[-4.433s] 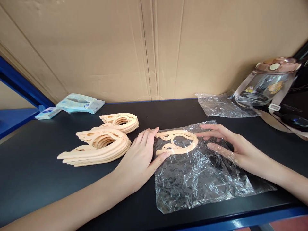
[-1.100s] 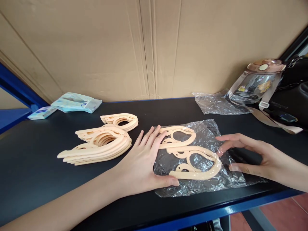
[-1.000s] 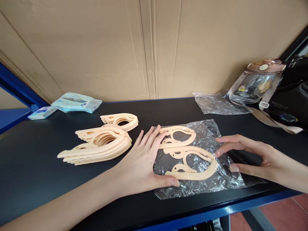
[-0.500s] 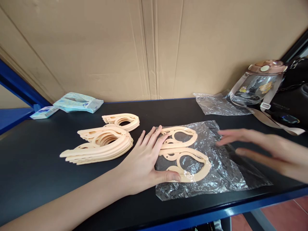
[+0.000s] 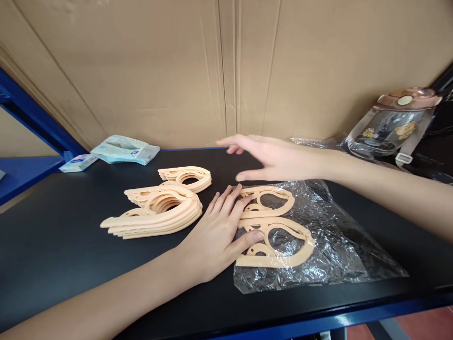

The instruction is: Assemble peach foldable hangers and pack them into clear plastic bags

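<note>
Back left of the black surface was a squishy-looking light-blue packet, with a smaller blue-and-white packet right by it. Over on the right sat a see-through bottle with a brownish lid, cute cartoon stickers and a pale strap. Tan cardboard stood behind it all.

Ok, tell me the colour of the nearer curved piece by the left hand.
The nearer curved piece is pale peach-beige, best seen in the head view.
</note>
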Demonstrator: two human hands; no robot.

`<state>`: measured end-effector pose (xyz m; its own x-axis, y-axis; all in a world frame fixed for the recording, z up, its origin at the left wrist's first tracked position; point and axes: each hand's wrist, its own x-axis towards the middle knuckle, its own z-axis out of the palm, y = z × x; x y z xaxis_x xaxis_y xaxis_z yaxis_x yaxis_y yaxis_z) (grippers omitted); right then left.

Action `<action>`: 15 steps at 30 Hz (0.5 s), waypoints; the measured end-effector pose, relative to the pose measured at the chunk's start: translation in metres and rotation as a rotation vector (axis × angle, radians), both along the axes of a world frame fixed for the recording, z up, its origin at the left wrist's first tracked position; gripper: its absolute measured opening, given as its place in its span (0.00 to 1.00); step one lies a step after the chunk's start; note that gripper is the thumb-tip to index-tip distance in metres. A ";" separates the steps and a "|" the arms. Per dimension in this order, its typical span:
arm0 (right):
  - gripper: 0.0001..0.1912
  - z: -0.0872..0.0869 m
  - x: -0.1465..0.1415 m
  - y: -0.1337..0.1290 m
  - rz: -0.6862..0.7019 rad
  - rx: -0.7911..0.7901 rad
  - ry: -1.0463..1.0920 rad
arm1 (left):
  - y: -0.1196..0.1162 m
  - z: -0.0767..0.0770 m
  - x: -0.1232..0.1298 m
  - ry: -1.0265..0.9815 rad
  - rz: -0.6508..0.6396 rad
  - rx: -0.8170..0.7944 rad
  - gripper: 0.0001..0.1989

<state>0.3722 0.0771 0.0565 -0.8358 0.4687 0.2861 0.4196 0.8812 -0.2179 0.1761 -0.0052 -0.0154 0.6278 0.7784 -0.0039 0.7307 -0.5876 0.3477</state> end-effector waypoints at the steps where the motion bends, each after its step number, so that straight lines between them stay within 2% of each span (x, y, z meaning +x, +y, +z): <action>1: 0.36 -0.005 -0.014 0.010 0.050 -0.018 0.013 | 0.000 0.000 0.000 -0.005 -0.001 0.003 0.39; 5: 0.45 -0.021 -0.064 0.042 0.140 -0.108 -0.014 | 0.000 0.000 -0.001 -0.005 -0.004 -0.004 0.39; 9: 0.52 -0.031 -0.095 0.057 0.174 -0.201 -0.047 | 0.001 -0.002 -0.002 -0.010 -0.009 -0.004 0.39; 13: 0.48 -0.033 -0.107 0.062 0.137 -0.258 -0.067 | 0.001 -0.004 -0.003 -0.025 -0.013 0.005 0.40; 15: 0.47 -0.032 -0.106 0.062 0.127 -0.238 -0.056 | 0.001 -0.003 -0.003 -0.016 -0.014 0.000 0.40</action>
